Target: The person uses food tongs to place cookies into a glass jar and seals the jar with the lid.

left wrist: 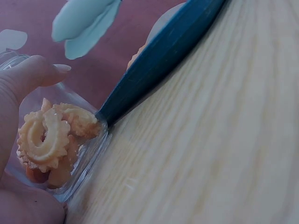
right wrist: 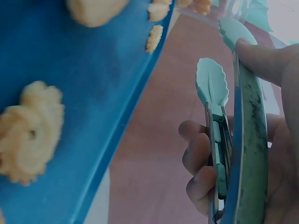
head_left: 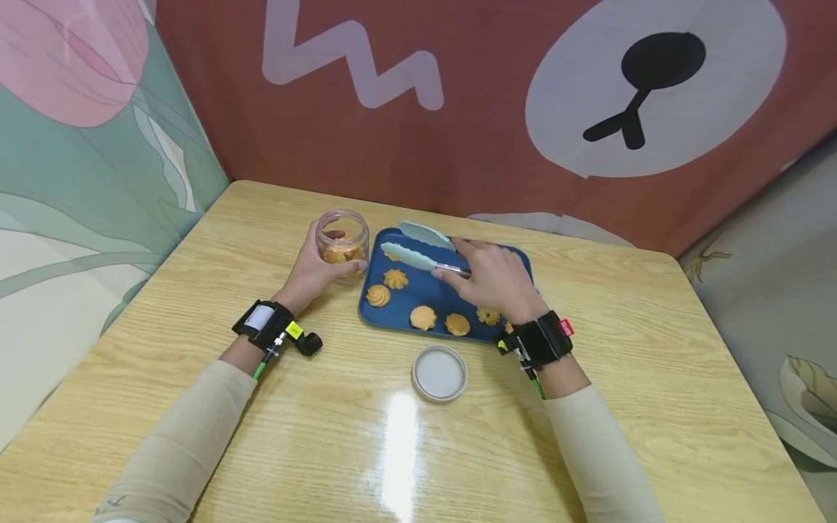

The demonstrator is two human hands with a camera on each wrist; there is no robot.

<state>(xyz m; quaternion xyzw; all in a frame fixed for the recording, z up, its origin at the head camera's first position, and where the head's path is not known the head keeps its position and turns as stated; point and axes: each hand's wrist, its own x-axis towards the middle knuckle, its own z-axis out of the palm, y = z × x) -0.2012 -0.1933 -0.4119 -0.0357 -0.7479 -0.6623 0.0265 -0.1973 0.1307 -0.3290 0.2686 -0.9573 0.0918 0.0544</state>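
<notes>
My left hand (head_left: 318, 263) holds a clear jar (head_left: 343, 231) upright on the table, fingers and thumb curled round its side. Several cookies (left wrist: 44, 135) lie in the lower part of the jar. With my right hand (head_left: 497, 280) I grip a pair of tongs (head_left: 418, 258) with pale green scalloped tips. The tips (right wrist: 212, 81) stand apart with nothing between them, over the left part of a blue tray (head_left: 438, 294). Golden cookies are spread on that tray, among them a swirled cookie (head_left: 378, 296) and a star-shaped cookie (head_left: 395, 278).
A round white lid (head_left: 439, 373) lies on the wooden table (head_left: 314, 436) in front of the tray. Smooth round cookies (head_left: 423, 317) sit along the tray's near edge. A printed red-brown wall covering (head_left: 392, 152) rises behind the table's far edge.
</notes>
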